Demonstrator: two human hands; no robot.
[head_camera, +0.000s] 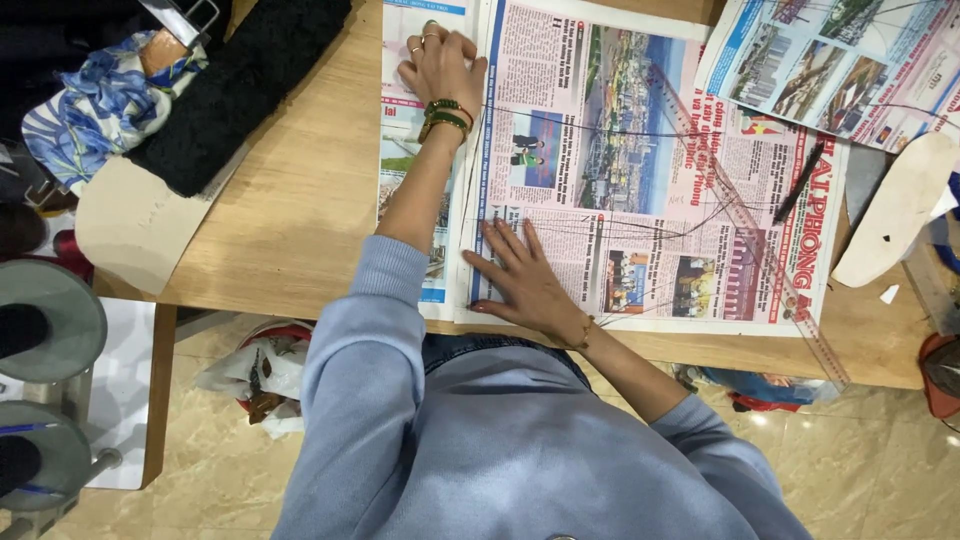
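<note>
A colour newspaper (640, 170) lies spread on a wooden table (300, 200). My left hand (440, 62) rests flat on its far left part, fingers together, with rings and green and gold bangles at the wrist. Nearer to me, my right hand (522, 278) presses flat on the sheet with its fingers spread, just right of a lengthwise fold or page edge (470, 200). Neither hand holds anything. A long clear ruler (760, 240) lies slantwise across the right side of the paper, and a black pen (799, 182) rests beside it.
A second newspaper (830, 65) overlaps the far right corner. A white sole-shaped piece (900, 205) lies at the right edge. Black fabric (240, 90), a blue patterned cloth (100, 105) and a beige cut paper piece (130, 225) sit at the left. A bag of scraps (265, 375) lies on the tiled floor.
</note>
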